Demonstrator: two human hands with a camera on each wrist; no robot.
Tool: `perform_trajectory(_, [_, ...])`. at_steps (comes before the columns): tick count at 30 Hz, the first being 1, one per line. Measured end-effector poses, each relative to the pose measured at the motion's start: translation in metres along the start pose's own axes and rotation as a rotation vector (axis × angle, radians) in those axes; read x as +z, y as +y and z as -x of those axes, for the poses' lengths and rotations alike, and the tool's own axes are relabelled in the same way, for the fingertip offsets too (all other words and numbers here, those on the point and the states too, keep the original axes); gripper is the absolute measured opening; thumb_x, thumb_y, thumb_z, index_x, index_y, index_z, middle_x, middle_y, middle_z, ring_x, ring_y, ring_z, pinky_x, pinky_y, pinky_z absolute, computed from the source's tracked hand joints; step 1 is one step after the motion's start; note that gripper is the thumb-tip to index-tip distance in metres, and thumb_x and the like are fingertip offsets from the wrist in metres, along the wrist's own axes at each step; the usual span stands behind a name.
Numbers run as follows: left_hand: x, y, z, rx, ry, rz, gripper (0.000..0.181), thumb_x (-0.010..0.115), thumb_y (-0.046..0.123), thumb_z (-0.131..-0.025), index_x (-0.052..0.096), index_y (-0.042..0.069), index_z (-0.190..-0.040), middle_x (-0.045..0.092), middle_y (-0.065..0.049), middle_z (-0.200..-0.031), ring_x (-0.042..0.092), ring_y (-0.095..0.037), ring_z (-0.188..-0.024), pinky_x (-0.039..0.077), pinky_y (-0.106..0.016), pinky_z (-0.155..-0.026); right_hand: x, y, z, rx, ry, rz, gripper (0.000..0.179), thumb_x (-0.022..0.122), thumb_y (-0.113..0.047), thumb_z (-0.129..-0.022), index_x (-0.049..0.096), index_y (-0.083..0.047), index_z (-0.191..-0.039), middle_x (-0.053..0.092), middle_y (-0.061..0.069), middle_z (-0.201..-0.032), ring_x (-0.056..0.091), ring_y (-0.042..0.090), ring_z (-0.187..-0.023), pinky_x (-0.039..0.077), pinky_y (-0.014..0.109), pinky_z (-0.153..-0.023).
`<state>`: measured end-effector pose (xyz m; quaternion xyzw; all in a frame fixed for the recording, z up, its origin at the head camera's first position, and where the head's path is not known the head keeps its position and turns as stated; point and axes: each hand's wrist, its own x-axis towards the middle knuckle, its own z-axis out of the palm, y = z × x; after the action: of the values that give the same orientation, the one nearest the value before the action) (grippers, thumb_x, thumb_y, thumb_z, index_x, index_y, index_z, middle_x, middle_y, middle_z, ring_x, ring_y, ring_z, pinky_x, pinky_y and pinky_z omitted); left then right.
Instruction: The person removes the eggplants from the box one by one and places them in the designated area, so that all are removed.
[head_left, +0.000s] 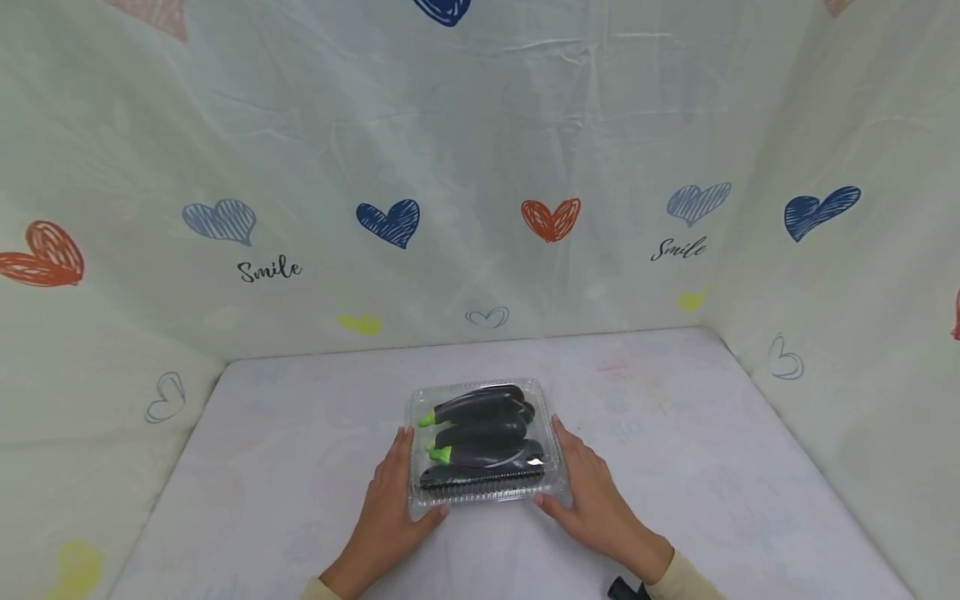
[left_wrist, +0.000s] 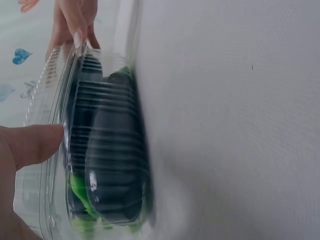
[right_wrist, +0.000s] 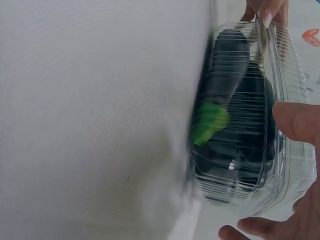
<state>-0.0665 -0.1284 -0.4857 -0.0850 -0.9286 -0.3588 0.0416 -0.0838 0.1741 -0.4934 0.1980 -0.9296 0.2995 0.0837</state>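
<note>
Box (head_left: pixel 552 467): clear plastic with a ribbed near wall (head_left: pixel 483 485), it was centred between the two hands, toward the near half of the tabletop; whether its underside touched the cloth could not be told.
Eggplants (head_left: pixel 482 431): several glossy, near-black ones lay side by side within the box, stretched roughly from left to right, seen through the transparent top; overlap and glare hid the exact count.
Stems (head_left: pixel 440 455): bright green, those visible from above pointed toward the box's left side.
Left hand (head_left: pixel 386 504): it gripped the near left corner, fingers along the left side, thumb (left_wrist: pixel 40 142) against the near edge.
Right hand (head_left: pixel 596 500): it gripped the near right corner, fingers along the right side, thumb (right_wrist: pixel 297 120) against the near edge.
Sleeves (head_left: pixel 678 579): pale beige cuffs showed at both wrists, cut off by the bottom of the head view.
Black object (head_left: pixel 622 588): partly visible beside the right wrist, too cropped to identify.
Tabletop (head_left: pixel 300 467): covered in white, with faint coloured patches.
Backdrop (head_left: pixel 480 108): pale, creased sheeting rose behind the tabletop and along both sides.
Hearts (head_left: pixel 387 223): printed on the backdrop in blue, orange and yellow.
Lettering (head_left: pixel 270 268): "Smile" appeared twice, beneath light-blue hearts.
</note>
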Motion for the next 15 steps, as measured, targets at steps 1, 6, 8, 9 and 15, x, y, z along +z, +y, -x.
perform_trajectory(1, [0.0008, 0.0003, -0.0002, -0.001, 0.005, 0.002, 0.111, 0.088, 0.03, -0.082, 0.02, 0.005, -0.166, 0.028, -0.026, -0.169, 0.037, -0.049, -0.147, 0.035, -0.074, -0.115, -0.0003, -0.0004, -0.0002, -0.007, 0.003, 0.003, 0.102, 0.081, -0.028, -0.088, 0.021, -0.006, -0.167, 0.046, 0.023, -0.158, 0.049, 0.045, -0.141, 0.042, 0.073, -0.11])
perform_trajectory(6, [0.005, 0.0012, -0.0006, 0.004, 0.044, -0.037, 0.112, 0.088, 0.032, -0.081, 0.021, 0.005, -0.166, 0.03, -0.025, -0.168, 0.039, -0.046, -0.145, 0.038, -0.071, -0.114, -0.0017, -0.0017, -0.0014, -0.013, 0.002, 0.014, 0.095, 0.082, -0.027, -0.088, 0.03, -0.008, -0.165, 0.046, 0.021, -0.157, 0.05, 0.043, -0.14, 0.043, 0.071, -0.108])
perform_trajectory(8, [0.0062, 0.0015, -0.0007, 0.01, 0.062, -0.061, 0.112, 0.089, 0.033, -0.08, 0.022, 0.005, -0.165, 0.032, -0.025, -0.168, 0.041, -0.046, -0.144, 0.04, -0.069, -0.113, -0.0015, -0.0019, -0.0018, -0.007, 0.001, 0.02, 0.094, 0.082, -0.027, -0.088, 0.031, -0.009, -0.165, 0.046, 0.021, -0.156, 0.05, 0.043, -0.139, 0.043, 0.07, -0.109])
perform_trajectory(9, [0.0067, 0.0017, -0.0007, 0.011, 0.07, -0.07, 0.111, 0.089, 0.034, -0.08, 0.023, 0.005, -0.165, 0.032, -0.025, -0.167, 0.041, -0.046, -0.143, 0.041, -0.069, -0.112, -0.0015, -0.0023, -0.0021, -0.009, 0.002, 0.022, 0.093, 0.082, -0.027, -0.088, 0.032, -0.008, -0.164, 0.047, 0.021, -0.156, 0.05, 0.043, -0.139, 0.043, 0.071, -0.109])
perform_trajectory(15, [0.0069, 0.0068, -0.0011, -0.019, 0.085, -0.099, 0.109, 0.09, 0.031, -0.079, 0.027, 0.006, -0.165, 0.035, -0.023, -0.167, 0.045, -0.044, -0.139, 0.043, -0.066, -0.11, -0.0023, -0.0046, -0.0044, -0.001, 0.001, 0.03, 0.091, 0.082, -0.029, -0.088, 0.034, -0.01, -0.163, 0.047, 0.021, -0.156, 0.049, 0.044, -0.14, 0.043, 0.071, -0.109])
